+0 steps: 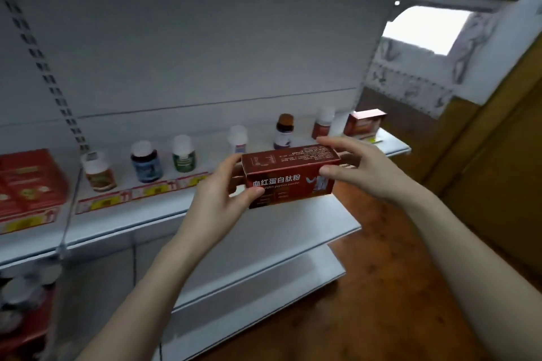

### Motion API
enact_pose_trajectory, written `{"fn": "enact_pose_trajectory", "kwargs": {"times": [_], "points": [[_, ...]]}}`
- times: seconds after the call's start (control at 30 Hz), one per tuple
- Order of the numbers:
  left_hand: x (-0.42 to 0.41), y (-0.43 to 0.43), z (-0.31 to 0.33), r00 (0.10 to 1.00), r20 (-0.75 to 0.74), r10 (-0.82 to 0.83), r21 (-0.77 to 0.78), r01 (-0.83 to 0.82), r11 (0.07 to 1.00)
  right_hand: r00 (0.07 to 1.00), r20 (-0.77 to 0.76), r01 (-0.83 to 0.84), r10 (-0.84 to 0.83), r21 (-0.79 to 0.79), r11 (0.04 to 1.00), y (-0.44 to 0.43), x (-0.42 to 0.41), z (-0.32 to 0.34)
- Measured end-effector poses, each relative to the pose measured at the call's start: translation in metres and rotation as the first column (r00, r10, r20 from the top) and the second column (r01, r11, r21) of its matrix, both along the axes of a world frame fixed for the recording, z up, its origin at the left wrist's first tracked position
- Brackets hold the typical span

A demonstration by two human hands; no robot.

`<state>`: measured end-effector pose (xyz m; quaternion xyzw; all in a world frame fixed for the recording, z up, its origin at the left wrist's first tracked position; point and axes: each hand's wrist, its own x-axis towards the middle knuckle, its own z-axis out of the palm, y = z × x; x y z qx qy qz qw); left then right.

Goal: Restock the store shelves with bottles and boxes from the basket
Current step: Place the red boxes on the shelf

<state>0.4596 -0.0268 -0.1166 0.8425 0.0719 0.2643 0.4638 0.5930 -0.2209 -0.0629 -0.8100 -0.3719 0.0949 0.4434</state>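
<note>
In the head view both hands hold one carton, the red-brown box (pixel 290 176), level and lengthwise in front of the white metal shelf (pixel 164 215). The printed front faces the person, probably so the label can be checked and set facing outward. The left hand (pixel 223 193) grips the left end, with the thumb on the front face and the fingers curled behind. The right hand (pixel 357 167) clasps the right end, with the thumb on the front and the fingers reaching over the top. The box is smooth printed cardboard with sharp edges and looks light.

Behind it, a spaced row of round plastic bottles stands along the shelf. Among them are a dark blue bottle (pixel 146 163) and a brown-capped bottle (pixel 284 132). A small red carton (pixel 365 123) closes the far right, and stacked red boxes (pixel 29 182) sit at the left. Red-and-yellow price tags (pixel 146 189) line the lip. The basket cannot be made out.
</note>
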Motion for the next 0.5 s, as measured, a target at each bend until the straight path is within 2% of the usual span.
{"fn": "enact_pose_trajectory", "kwargs": {"times": [0.2, 0.37, 0.5], "points": [[0.095, -0.084, -0.009, 0.991, -0.031, -0.134, 0.234, 0.137, 0.962, 0.981, 0.034, 0.189, -0.189, 0.0, 0.982, -0.101, 0.07, -0.02], [0.167, -0.123, -0.029, 0.983, -0.175, -0.06, 0.535, 0.146, 0.832, 0.949, 0.059, 0.31, -0.31, 0.002, 0.951, -0.151, 0.138, -0.036], [0.232, -0.134, -0.059, 0.986, -0.163, -0.041, 0.709, 0.146, 0.69, 0.918, 0.057, 0.391, -0.392, 0.036, 0.92, -0.171, 0.203, -0.04]]}}
